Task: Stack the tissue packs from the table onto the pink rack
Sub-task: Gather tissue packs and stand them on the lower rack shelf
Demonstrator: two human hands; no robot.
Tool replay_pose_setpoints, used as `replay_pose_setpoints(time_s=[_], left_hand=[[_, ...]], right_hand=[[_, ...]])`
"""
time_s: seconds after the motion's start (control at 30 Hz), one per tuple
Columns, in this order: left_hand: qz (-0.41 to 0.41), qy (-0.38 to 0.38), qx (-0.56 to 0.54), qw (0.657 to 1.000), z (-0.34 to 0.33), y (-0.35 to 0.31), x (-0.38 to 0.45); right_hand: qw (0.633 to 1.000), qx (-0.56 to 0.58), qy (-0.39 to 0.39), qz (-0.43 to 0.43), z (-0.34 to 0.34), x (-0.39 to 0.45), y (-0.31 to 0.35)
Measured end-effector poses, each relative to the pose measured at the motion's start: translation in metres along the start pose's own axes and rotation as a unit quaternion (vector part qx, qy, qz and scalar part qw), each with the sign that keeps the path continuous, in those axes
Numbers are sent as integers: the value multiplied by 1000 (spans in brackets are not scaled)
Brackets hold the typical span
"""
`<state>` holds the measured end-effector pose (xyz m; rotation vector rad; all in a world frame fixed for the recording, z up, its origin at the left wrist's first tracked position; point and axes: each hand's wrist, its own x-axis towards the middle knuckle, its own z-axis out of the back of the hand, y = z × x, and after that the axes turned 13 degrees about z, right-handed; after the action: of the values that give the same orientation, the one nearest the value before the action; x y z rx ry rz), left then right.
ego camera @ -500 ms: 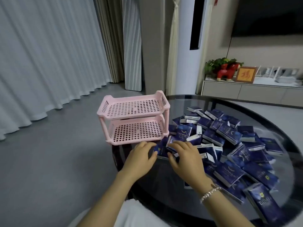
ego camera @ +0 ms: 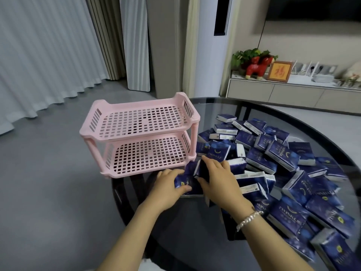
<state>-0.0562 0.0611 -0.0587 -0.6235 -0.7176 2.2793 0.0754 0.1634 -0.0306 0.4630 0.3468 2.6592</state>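
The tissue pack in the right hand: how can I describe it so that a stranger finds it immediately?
Start at the pink rack on the round glass table, then look just past its near right corner. There the right hand pinches one tissue pack. Unlike the loose packs heaped to the right, it is tipped up on edge, its dark side facing the camera.

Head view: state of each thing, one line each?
pink rack: upright on the table edge, both shelves bare.
tissue packs: loose heap on the glass table, none on the rack.
left hand: grips a flat pack.
right hand: pinches a tilted pack.
bracelet: on the right wrist.
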Motion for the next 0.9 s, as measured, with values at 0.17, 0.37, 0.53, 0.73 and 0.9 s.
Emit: replay_pose_setpoints(time_s=[0.17, 0.37, 0.53, 0.73, 0.9], left_hand=[[18, 8, -39, 999, 19, 1, -5], [45, -35, -215, 975, 47, 3, -6], [64, -13, -394, 917, 57, 1, -8], [108, 20, -462, 880, 61, 4, -12], [103, -16, -396, 912, 62, 7, -14]], right_hand=[[997, 74, -3, -22, 2, 12, -3], [973, 205, -104, -18, 9, 13, 4], [911, 384, -128, -74, 8, 15, 20], [811, 566, -104, -108, 3, 21, 31], [796, 568, -131, -165, -4, 28, 30]])
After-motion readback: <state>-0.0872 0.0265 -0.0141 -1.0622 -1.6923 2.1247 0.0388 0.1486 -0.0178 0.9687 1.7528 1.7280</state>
